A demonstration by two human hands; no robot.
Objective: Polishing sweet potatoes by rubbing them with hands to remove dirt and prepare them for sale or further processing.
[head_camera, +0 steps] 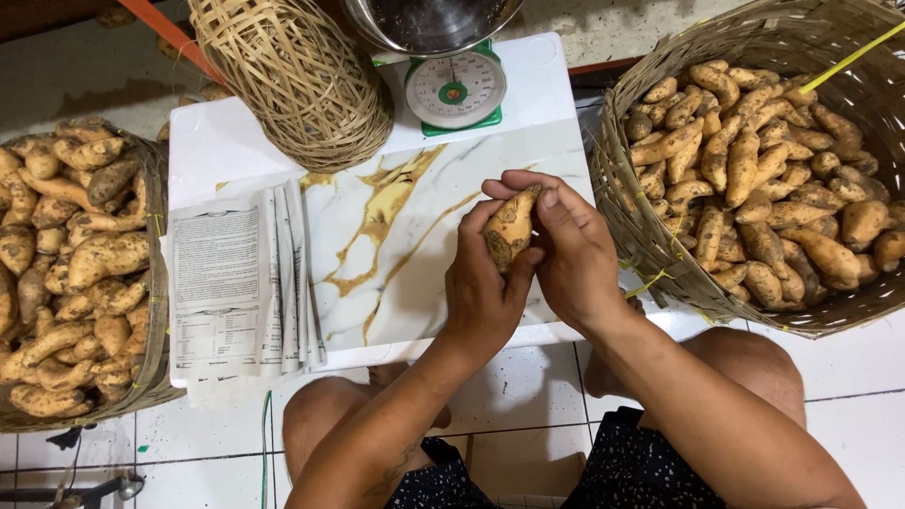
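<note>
While both hands close around it, the tapered orange-brown sweet potato [510, 229] — rough, dirt-flecked — stands nearly upright over the gold-veined white marble board [377, 245], tip up-right; left hand [483, 283] cups, right hand [571, 253] pinches — between two potato-filled woven baskets [641, 236].

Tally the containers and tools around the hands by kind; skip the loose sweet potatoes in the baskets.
Sweet potato held by left hand and right hand: 1
Filled baskets: 2
Empty woven basket: 1
Scale: 1
Paper stack: 1
Total: 6
</note>
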